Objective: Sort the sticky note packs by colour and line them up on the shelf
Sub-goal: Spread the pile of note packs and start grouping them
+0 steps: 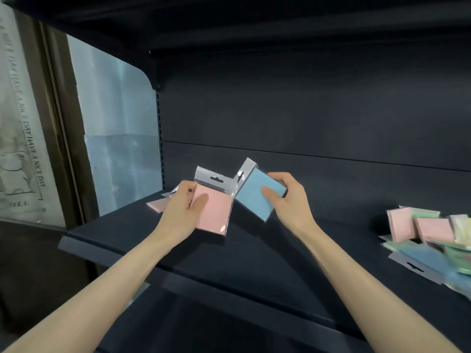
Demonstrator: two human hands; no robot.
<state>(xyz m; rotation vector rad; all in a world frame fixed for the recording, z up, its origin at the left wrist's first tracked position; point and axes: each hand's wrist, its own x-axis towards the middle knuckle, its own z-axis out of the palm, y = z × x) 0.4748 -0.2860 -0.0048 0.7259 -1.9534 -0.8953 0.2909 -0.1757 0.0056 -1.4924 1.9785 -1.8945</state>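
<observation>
Fingers (186, 189) of the left hand (178, 210) curl round a pink pack (214, 217) and the right hand (290, 200) grips a blue pack (254, 197), both held above the shelf (229, 263) — slick wrappers could slip, or the blue could land in the pink row. A clear end panel (114, 123) and a poster (20, 123) stand at left, the unsorted heap (433, 238) lies far right on the same shelf, and a second pink pack (156, 206) lies behind the left hand.

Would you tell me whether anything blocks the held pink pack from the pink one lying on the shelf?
Nothing visible does: the held pink pack, in the left hand, is just right of the lying pink pack; the blue pack is on its other side.
</observation>
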